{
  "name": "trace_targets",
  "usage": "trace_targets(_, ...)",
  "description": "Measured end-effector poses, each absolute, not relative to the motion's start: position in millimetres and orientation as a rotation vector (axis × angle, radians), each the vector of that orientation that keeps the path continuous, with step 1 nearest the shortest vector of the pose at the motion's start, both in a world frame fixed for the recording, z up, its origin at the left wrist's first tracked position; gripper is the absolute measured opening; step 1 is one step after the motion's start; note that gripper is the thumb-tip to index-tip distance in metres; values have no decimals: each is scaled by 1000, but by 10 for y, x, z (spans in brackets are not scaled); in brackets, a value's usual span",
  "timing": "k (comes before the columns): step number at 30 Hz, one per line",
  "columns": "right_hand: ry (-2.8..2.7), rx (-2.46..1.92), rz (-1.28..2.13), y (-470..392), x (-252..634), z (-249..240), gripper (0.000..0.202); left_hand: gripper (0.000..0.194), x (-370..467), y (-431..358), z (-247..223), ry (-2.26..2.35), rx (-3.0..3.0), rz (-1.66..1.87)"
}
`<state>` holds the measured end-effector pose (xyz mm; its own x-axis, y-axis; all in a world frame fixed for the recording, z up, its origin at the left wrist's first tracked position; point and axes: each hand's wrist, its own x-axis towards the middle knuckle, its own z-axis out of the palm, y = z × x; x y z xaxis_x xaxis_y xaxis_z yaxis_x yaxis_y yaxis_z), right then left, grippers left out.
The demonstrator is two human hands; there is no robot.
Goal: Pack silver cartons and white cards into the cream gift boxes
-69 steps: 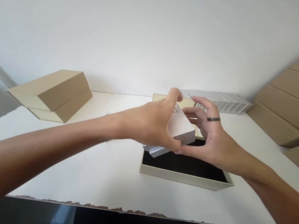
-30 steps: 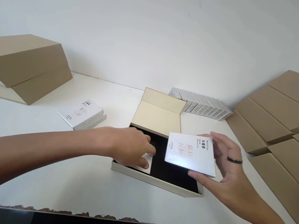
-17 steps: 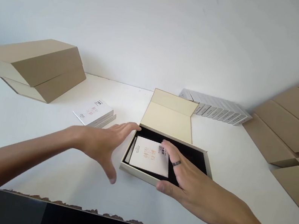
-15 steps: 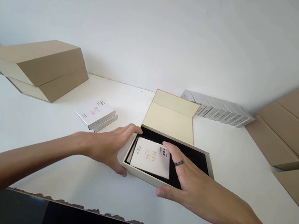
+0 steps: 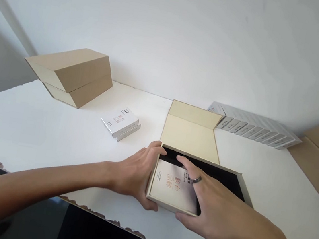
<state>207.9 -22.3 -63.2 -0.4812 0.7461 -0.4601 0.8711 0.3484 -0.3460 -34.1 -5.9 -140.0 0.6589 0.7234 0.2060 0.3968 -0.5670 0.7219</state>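
Gripping one open box on the tabletop, my left hand is clamped on its left end; my right hand spreads over its middle, its hold too hidden to tell. One white carton shows face up inside, at left. Two matching cartons overlap farther left, near one tan box; at least eight pale packs line the far right.

Red-and-black-printed white carton, black-lined cream box
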Motion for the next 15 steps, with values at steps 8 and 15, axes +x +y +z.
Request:
trace_targets(8,2522,1452,-765,-324,2219,-866,100,122,-569,-387,-1157,1075,2091,633)
trace_targets(15,2651,1391,-645,-311,2224,-944,96,68,-1042,-121,-1006,2184,2087,735)
